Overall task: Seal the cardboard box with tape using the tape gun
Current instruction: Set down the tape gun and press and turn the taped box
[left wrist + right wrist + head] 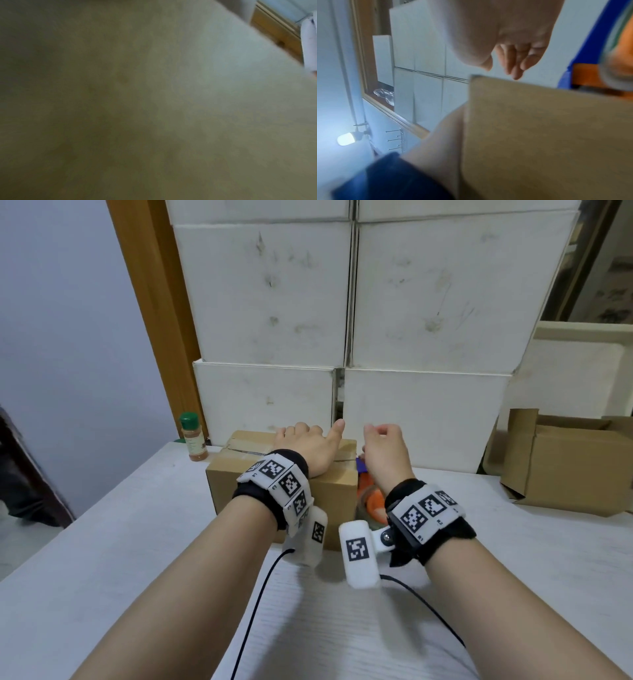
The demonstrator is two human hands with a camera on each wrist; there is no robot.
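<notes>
A small brown cardboard box [236, 484] stands on the white table [137, 542], with a strip of tape [239, 451] showing along its top seam. My left hand [305, 446] lies palm down on the box top. Its fingers hook over the far edge and its thumb points out to the right. The left wrist view is filled with blurred cardboard [154, 108]. An orange and blue tape gun [371, 501] lies on the table against the box's right side, partly hidden by my right wrist. My right hand [383, 446] hovers above it, fingers relaxed [513, 54], holding nothing.
A spice jar [193, 438] with a green cap stands left of the box. An open brown carton [565, 463] sits at the right of the table. Stacked white boxes [428, 302] form a wall right behind. Two black cables [260, 594] trail across the near table.
</notes>
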